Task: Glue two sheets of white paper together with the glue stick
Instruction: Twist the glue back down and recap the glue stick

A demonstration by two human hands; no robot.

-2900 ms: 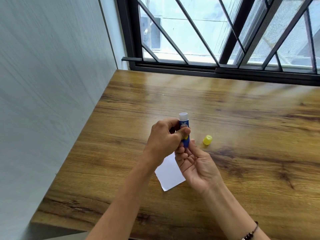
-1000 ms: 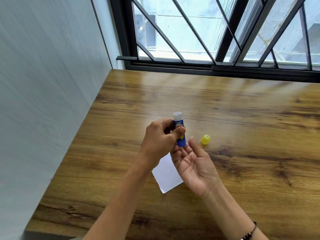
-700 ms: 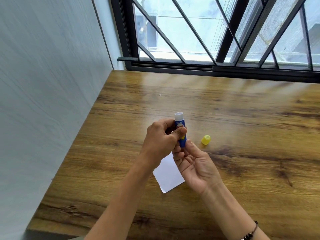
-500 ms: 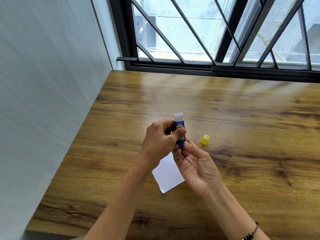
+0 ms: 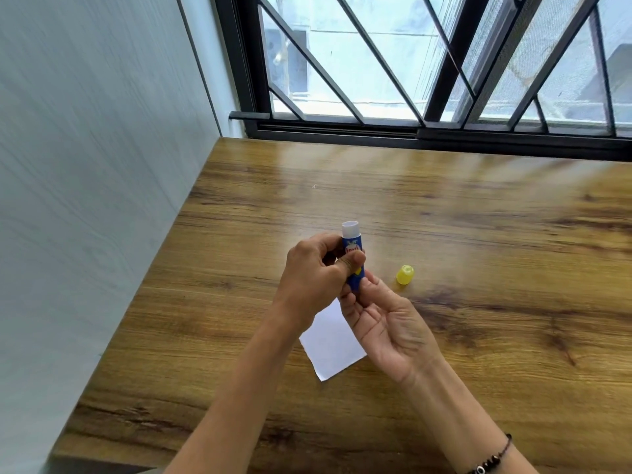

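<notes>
- Little has moved since half a second ago: the right hand (image 5: 386, 326) has its fingertips back on the base of the glue stick (image 5: 352, 254), where a second ago they stood spread and apart from it.
- Over the whole stretch the white tip looks about the same height above the blue barrel; whether it has risen at all I cannot tell.
- Now the left hand (image 5: 318, 271) wraps the barrel, thumb across the label and fingers curled behind, so the tube stands upright with its white end pointing up.
- That closed grip seems meant to keep the barrel from turning while the other hand works the bottom.
- Right thumb and fingers pinch the lower end lightly, palm open and facing up; this reads as twisting the base to wind the glue out.
- Held above the desk (image 5: 478, 234) and not pressed to anything, the stick is not yet touching paper.
- Beside the hands, just to their right, the yellow cap (image 5: 405, 274) lies on the wood, so it is off and out of the way but near for recapping.
- Below the hands lies the white paper (image 5: 333, 347), flat and partly hidden by them; I can make out only one sheet's outline, and whether a second lies under it I cannot tell.
- Gluing itself looks still ahead.
</notes>
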